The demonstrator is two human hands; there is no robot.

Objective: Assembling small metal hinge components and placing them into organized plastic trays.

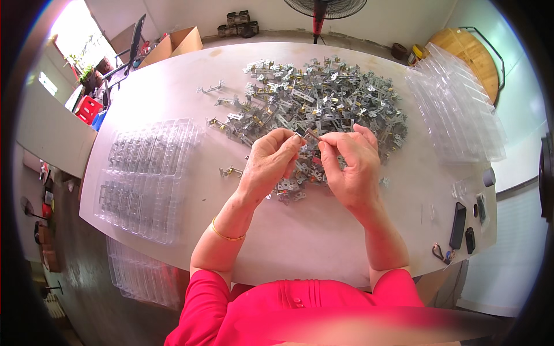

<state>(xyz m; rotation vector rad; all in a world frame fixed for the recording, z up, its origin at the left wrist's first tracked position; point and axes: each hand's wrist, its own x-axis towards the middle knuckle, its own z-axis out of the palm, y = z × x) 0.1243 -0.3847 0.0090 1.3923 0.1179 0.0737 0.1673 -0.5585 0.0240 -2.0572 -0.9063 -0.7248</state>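
My left hand (268, 160) and my right hand (353, 164) meet over the near side of a big heap of small metal brackets (323, 98). Between their fingertips is a small metal bracket (311, 135), one end pinched by each hand. Its finer details are too small to make out. The heaped brackets are silver-grey, some with brass-coloured parts. A few loose brackets (231, 172) lie left of my left hand. Part of the heap is hidden behind my hands.
Clear plastic trays (186, 173) with rows of metal parts lie on the white table (277, 230) at left. More clear trays (456, 109) are stacked at far right. A black phone (457, 225), keys (447, 254) and small items lie near the right edge. A fan (319, 17) stands beyond.
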